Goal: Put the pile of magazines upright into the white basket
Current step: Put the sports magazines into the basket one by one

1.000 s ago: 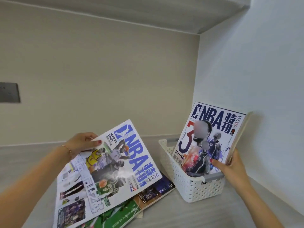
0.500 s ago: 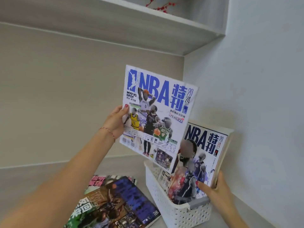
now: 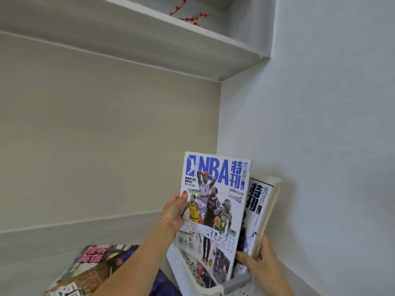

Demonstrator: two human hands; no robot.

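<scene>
Fingers (image 3: 184,196) of the left hand (image 3: 174,210) are curled round the left edge of one glossy magazine (image 3: 213,201), the thumb laid on its cover and the other fingers hidden behind it; it is held upright, its lower end already inside the white basket (image 3: 186,274). Two hands are seen in all. The right hand (image 3: 259,262) is closed on the lower outer edge of a thicker stack of magazines (image 3: 261,208) standing just behind the first one, leaned toward the wall (image 3: 331,146) on the right; how many issues are in that stack cannot be counted, though many thin page edges are shown along its side. One basket is present, made of white plastic, rectangular, its walls pierced with rows of small holes and its near rim fitted with a grey band. On the pale bench (image 3: 32,253) to the left, a flat pile (image 3: 94,268) of at least two magazines is left lying, partly covered by the left forearm; the topmost cover is shiny and printed with pink characters. One thin bracelet (image 3: 168,222) is worn on the left wrist. Above, one matte grey shelf (image 3: 149,39) is fixed across the corner, and one sprig of red berries (image 3: 190,14) is seen on it.
</scene>
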